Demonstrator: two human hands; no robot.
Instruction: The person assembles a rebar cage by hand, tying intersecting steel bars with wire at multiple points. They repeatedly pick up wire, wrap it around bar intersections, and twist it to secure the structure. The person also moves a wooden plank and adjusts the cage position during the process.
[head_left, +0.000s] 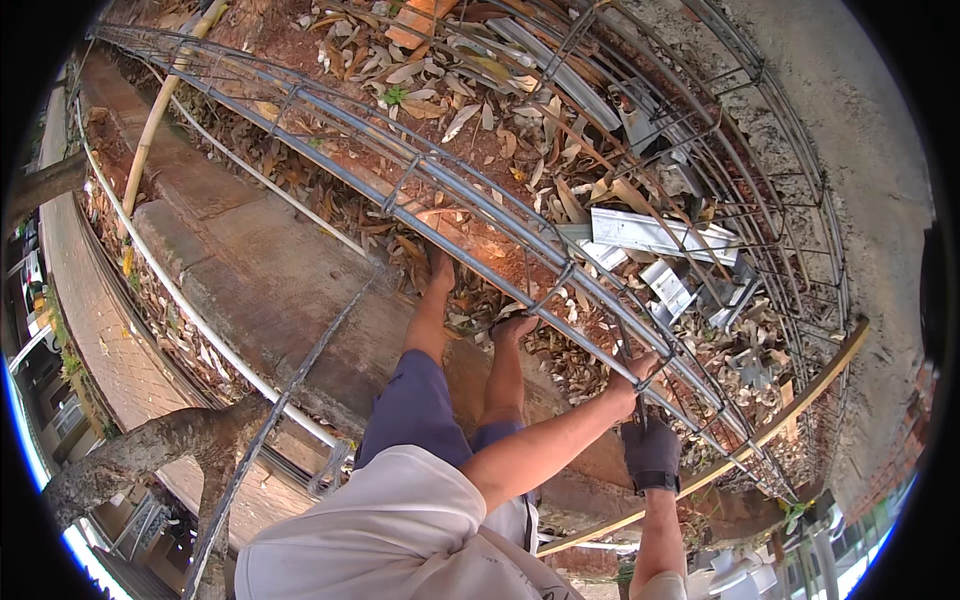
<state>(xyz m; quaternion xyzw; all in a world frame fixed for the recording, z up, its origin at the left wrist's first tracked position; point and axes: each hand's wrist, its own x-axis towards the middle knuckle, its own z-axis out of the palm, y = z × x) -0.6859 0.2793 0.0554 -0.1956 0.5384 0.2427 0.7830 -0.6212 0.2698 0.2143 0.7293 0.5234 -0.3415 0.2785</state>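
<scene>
A long cage of steel reinforcing bars with bent stirrups runs from the upper left to the lower right in front of me. My bare left hand is closed at the cage's near bars, beside a stirrup. Just below it, my right hand, in a dark glove, is closed round what seems to be a slim dark metal tool. Its upper part passes close to my left hand, and its exact kind is unclear. Any tie wire between the fingers is too small to see.
More rebar cages lie at the right. Silver metal offcuts and dry leaves cover the soil. A wooden strip crosses beneath the cage. A tree branch and a white pipe are at the left.
</scene>
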